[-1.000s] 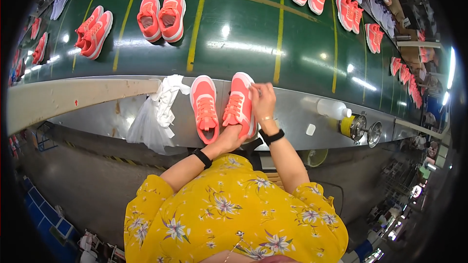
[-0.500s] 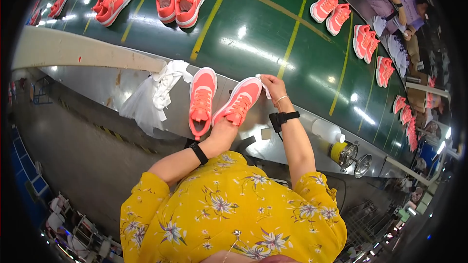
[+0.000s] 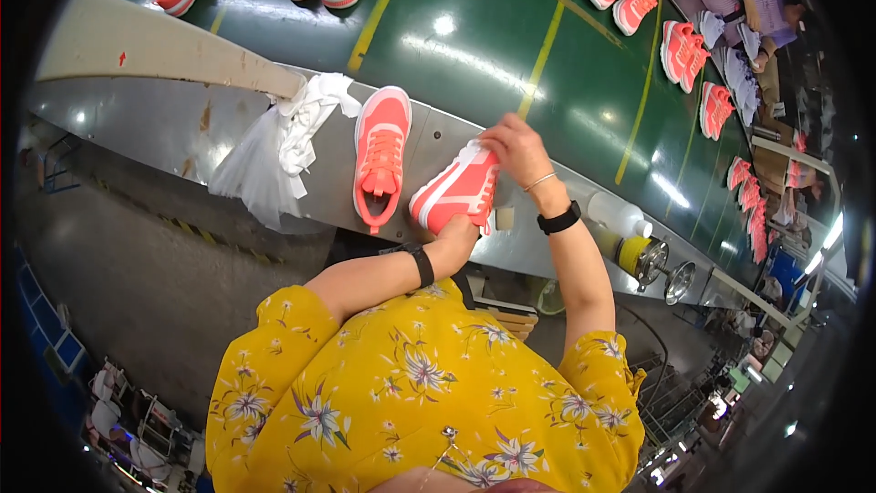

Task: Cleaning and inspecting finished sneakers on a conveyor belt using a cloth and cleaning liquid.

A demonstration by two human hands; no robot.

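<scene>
A coral sneaker (image 3: 458,184) with a white sole lies tilted on its side over the metal ledge (image 3: 301,192), its sole edge turned up toward the left. My left hand (image 3: 456,239) grips it at the heel opening, the fingers hidden inside. At the toe, my right hand (image 3: 516,148) pinches a small white cloth (image 3: 475,148) against the sole edge; most of the cloth is covered by the fingers. Left of my hands, the matching sneaker (image 3: 380,155) sits upright, toe pointing away, touched by neither hand.
White cloths (image 3: 315,128) and a clear plastic bag hang beside a beige rail (image 3: 173,46) at left. A green conveyor belt (image 3: 456,46) carries several pairs of coral shoes. A white bottle (image 3: 616,215) and a yellow-banded metal dispenser (image 3: 639,257) stand at right. Another person (image 3: 753,5) works across the belt.
The held sneaker has rolled from upright onto its side, its sole edge now showing. My right hand has turned over its toe with the cloth. Shoes on the belt have shifted in view.
</scene>
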